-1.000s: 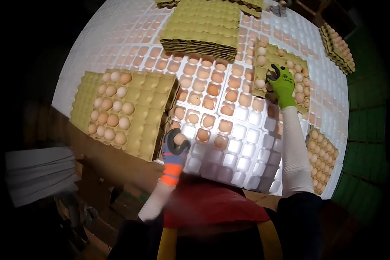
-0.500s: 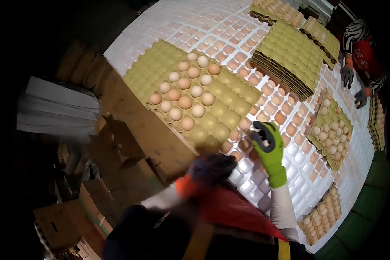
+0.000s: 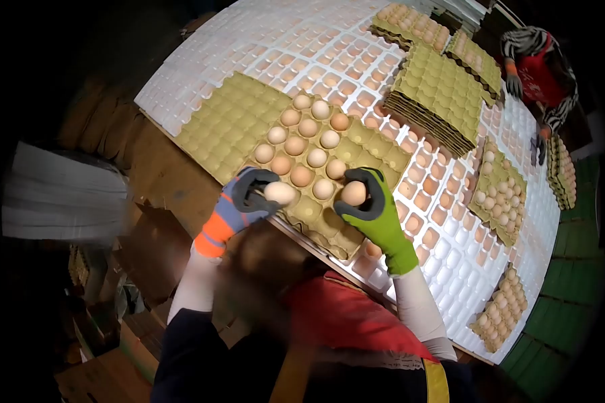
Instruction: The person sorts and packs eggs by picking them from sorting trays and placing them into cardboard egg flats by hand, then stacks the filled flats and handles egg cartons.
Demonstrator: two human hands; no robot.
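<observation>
My left hand point(image 3: 238, 205), in a blue and orange glove with dark fingertips, grips a pale egg point(image 3: 279, 193) at the near left edge of a pulp tray point(image 3: 376, 148). My right hand point(image 3: 376, 211), in a green and dark glove, holds a brown egg point(image 3: 353, 193) over the same tray. Rows of brown and cream eggs point(image 3: 294, 145) fill the left and middle cups. Some cups on the tray's right side show no egg. Under its left edge lies another pulp tray point(image 3: 238, 121).
A tall stack of pulp trays point(image 3: 433, 94) stands beyond, on white plastic egg cells point(image 3: 444, 269). Filled trays point(image 3: 501, 195) sit at the right. A co-worker point(image 3: 541, 74) is at the far right. Cardboard boxes point(image 3: 151, 252) lie below left.
My right hand has moved left from the white cells to the pulp tray, with an egg. My left hand has moved left and up to the tray's near edge, now visibly holding an egg.
</observation>
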